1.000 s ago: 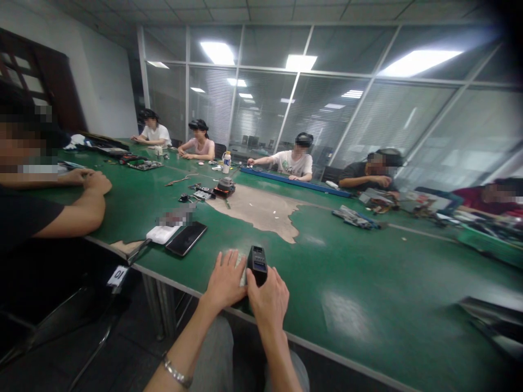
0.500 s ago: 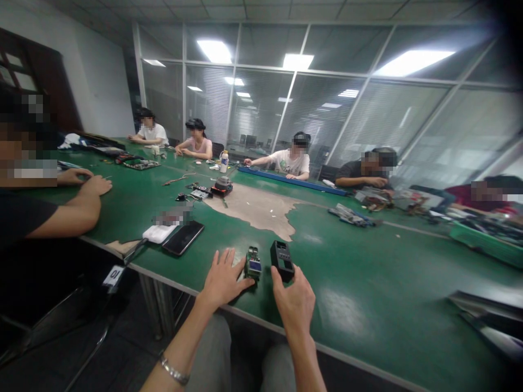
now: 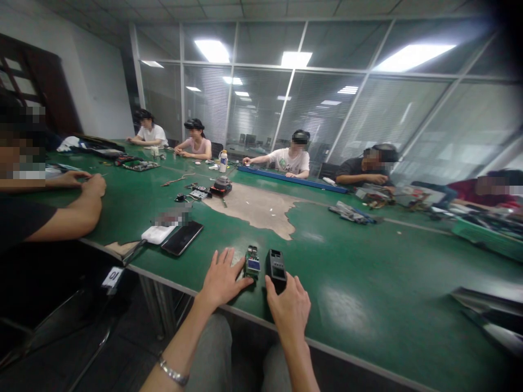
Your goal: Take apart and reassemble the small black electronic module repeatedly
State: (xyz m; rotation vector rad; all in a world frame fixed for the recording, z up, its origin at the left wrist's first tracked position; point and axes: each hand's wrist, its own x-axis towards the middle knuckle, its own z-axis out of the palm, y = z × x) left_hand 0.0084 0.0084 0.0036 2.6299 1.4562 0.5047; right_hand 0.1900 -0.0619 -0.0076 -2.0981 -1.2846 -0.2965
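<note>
A green circuit board (image 3: pixel 252 262) with a small blue-grey screen lies on the table near its front edge. Left of it rests my left hand (image 3: pixel 223 277), palm down with fingers spread, its thumb and index finger at the board's side. A black plastic case (image 3: pixel 276 265) with cut-out openings is just right of the board, a narrow gap between them. My right hand (image 3: pixel 289 302) grips the case's near end, thumb on the left and fingers on the right.
A black phone (image 3: pixel 182 238) and a white power bank-like box (image 3: pixel 157 234) with a cable lie to the left. Beyond are loose electronic parts (image 3: pixel 221 185) and a bare brown patch (image 3: pixel 257 207). A green basket (image 3: pixel 486 239) stands right. Several people sit around the table.
My right hand has brought the black case slightly left and toward me, closer to the circuit board. The left hand has stayed nearly in place.
</note>
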